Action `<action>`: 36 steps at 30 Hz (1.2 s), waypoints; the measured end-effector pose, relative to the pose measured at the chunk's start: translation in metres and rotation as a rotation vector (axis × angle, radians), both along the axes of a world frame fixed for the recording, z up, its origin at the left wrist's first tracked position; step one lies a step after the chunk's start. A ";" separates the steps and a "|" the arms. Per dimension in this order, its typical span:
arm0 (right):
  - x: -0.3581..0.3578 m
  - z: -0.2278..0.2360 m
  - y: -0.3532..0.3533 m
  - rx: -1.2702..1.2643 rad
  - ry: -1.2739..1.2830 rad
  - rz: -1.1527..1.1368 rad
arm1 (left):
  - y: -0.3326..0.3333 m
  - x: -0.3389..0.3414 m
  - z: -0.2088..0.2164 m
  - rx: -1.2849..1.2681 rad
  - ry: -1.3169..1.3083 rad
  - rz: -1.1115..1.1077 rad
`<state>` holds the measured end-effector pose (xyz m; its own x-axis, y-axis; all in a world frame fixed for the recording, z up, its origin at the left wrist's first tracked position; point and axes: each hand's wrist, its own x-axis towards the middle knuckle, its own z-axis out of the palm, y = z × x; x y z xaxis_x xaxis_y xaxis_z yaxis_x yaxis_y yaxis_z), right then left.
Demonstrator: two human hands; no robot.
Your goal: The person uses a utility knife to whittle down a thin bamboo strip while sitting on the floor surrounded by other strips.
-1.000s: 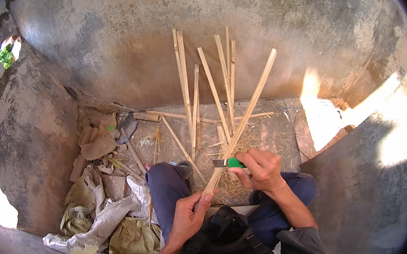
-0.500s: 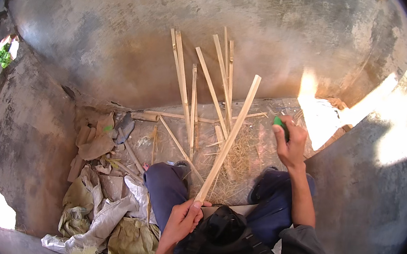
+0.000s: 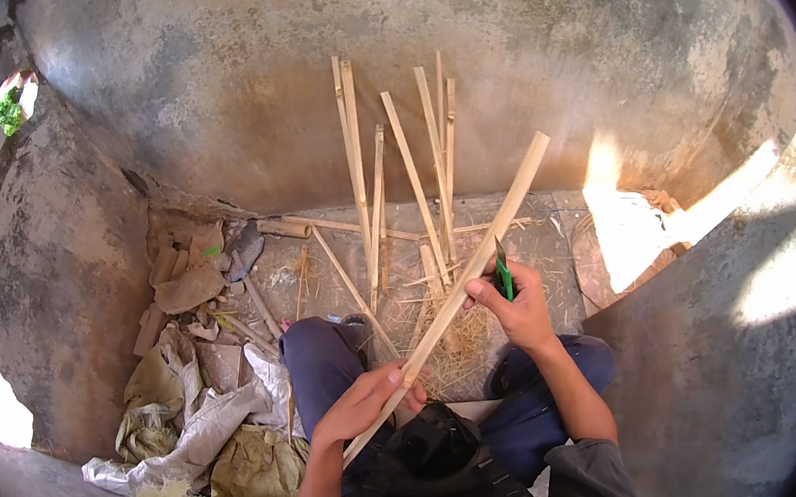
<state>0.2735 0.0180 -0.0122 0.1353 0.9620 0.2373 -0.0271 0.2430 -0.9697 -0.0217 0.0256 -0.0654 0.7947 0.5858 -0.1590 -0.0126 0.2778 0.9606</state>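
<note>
A long pale bamboo strip [image 3: 514, 195] slants from my lap up toward the far wall. My left hand [image 3: 363, 402] is closed around its lower part, and the lower end sticks out past the hand near my lap. Higher on the strip, my right hand [image 3: 519, 307] holds a green-handled knife [image 3: 504, 275], its short dark blade pointing up close beside the strip's right edge. The right thumb and fingers also touch the strip. Whether the blade itself touches the bamboo, I cannot tell.
Several bamboo strips [image 3: 413, 164] lean against the far concrete wall [image 3: 269, 87]. Shavings [image 3: 457, 353] lie on the floor between my knees. Crumpled sacks [image 3: 192, 421] and scraps [image 3: 187, 288] are at the left. Side walls close in left and right; sunlight falls at the far right.
My right hand has come left and down to the strip with the knife. The left hand now grips farther up the strip, whose top has shifted right and up.
</note>
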 end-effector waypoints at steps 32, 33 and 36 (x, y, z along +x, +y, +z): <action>-0.041 -0.029 -0.024 0.450 -1.053 -0.188 | 0.006 0.059 0.042 0.292 0.056 0.369; -0.041 -0.029 -0.024 0.450 -1.057 -0.193 | 0.005 0.060 0.041 0.303 0.042 0.394; -0.041 -0.028 -0.024 0.456 -1.084 -0.207 | 0.007 0.052 0.048 0.362 0.207 0.296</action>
